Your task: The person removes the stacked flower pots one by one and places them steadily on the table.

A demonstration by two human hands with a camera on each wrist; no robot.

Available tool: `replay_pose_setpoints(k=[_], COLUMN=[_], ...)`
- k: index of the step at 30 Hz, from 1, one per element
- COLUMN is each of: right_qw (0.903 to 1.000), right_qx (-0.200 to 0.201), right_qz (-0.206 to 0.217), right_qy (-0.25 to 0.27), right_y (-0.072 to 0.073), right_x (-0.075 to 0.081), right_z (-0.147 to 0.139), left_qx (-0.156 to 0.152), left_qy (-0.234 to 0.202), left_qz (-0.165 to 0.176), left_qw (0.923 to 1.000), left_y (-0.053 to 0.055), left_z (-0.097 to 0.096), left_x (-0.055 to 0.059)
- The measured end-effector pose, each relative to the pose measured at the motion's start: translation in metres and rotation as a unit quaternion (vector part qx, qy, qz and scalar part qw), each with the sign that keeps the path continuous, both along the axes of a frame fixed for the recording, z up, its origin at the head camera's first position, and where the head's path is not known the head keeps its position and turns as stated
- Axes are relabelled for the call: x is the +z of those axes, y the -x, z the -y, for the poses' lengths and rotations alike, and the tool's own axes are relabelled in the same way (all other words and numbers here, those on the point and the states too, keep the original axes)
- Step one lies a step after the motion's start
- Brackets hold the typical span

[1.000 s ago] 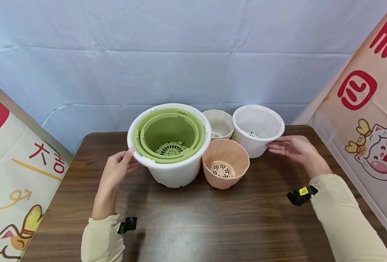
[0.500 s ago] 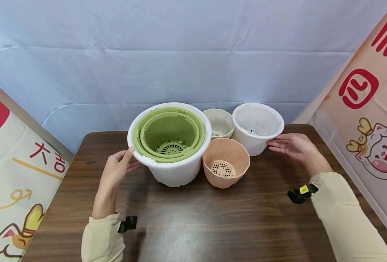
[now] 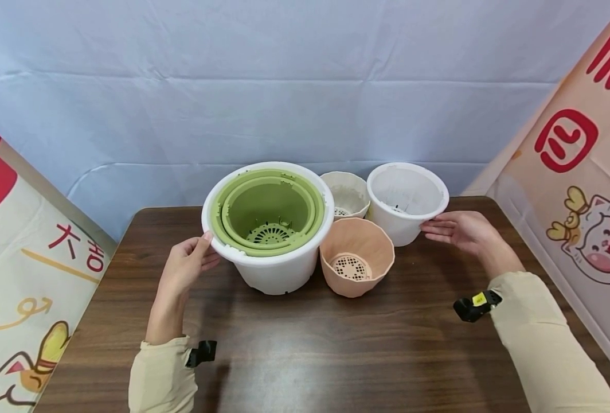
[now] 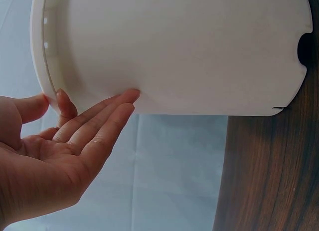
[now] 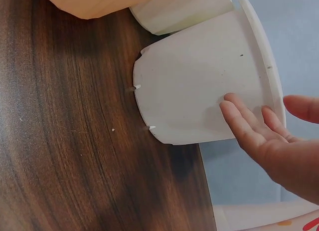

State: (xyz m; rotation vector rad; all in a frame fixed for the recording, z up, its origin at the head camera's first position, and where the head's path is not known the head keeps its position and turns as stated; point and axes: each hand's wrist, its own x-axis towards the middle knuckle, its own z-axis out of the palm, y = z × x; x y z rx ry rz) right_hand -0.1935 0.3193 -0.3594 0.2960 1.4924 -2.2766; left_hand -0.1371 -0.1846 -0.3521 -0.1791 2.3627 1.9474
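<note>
My left hand pinches the rim of a large white flowerpot, thumb on the edge and index finger under it. In the left wrist view the other fingers reach along the pot's wall. Nested inside are two green flowerpots with a slotted bottom. At the right, my right hand pinches the rim of a smaller white flowerpot. Its thumb lies at the lip in the right wrist view, while straighter fingers touch the wall below. Both white pots stand upright on the table.
A peach flowerpot with a grid bottom stands between the white pots, near the front. Behind it is a cream flowerpot, partly hidden. The wooden table ends at a pale cloth backdrop, with printed cloths at both sides.
The smaller white flowerpot and my right hand have shifted very slightly back since a second ago. My left hand and the large flowerpot look still.
</note>
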Motion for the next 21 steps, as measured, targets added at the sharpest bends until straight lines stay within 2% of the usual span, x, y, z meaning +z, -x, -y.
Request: replay_pose_setpoints(k=[4, 15, 21], right_qw=[0.9994, 0.9927, 0.9847], right_qx=[0.001, 0.018, 0.025], right_qz=[-0.005, -0.032, -0.036], right_qy=[-0.033, -0.115, -0.169], right_y=[-0.0006, -0.0044, -0.0057], right_x=[0.0, 0.0023, 0.0059], right_z=[0.0006, 0.0032, 0.0054], left_qx=[0.003, 0.005, 0.004], left_qy=[-0.011, 0.002, 0.006], left_qz=[0.001, 0.002, 0.003], left_qw=[0.9999, 1.0, 1.0], left_y=[0.0005, 0.0001, 0.0005], left_z=[-0.0011, -0.0004, 0.0002], left_x=[-0.0011, -0.0001, -0.0002])
